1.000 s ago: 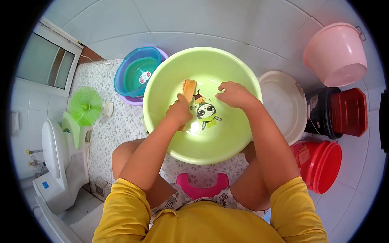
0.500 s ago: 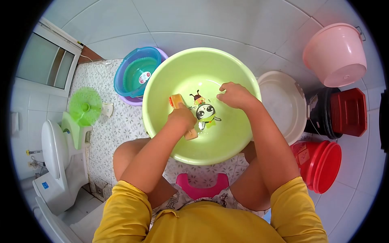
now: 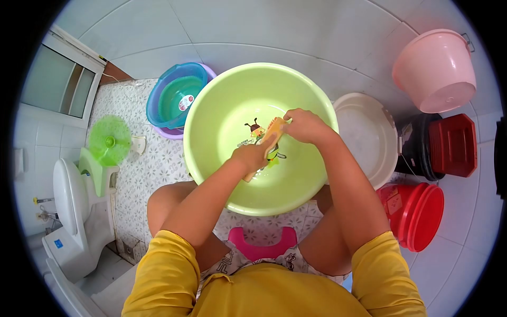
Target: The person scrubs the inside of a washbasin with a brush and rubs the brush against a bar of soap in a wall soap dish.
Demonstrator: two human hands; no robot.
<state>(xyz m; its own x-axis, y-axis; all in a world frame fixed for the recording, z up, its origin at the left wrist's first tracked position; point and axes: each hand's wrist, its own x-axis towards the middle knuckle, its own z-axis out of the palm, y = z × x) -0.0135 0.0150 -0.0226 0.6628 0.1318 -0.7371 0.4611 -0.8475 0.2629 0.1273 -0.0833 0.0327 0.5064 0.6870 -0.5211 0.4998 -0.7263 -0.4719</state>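
Observation:
My left hand (image 3: 252,156) is wrapped round a long tan bar (image 3: 277,130) with orange-red markings at its far end; its exact kind I cannot make out. The bar is tilted, its far end up to the right, above the floor of a large light-green basin (image 3: 211,100). Curled fingers of my right hand (image 3: 306,126) meet the bar's far end and look pinched on it. Beneath the bar, a cartoon print (image 3: 255,128) on the basin's bottom is partly hidden by my left hand.
Nested blue and purple basins (image 3: 153,105) stand at the left, near a green brush-like disc (image 3: 110,138) and a toilet (image 3: 68,195). To the right are a white basin (image 3: 369,142), a pink bucket (image 3: 435,71), a dark-red tub (image 3: 454,145) and red buckets (image 3: 425,216). A pink stool (image 3: 263,251) sits below.
My left hand has carried the bar up and to the right, from the basin's left side to its middle. My right hand now meets its far end, having been apart from it before.

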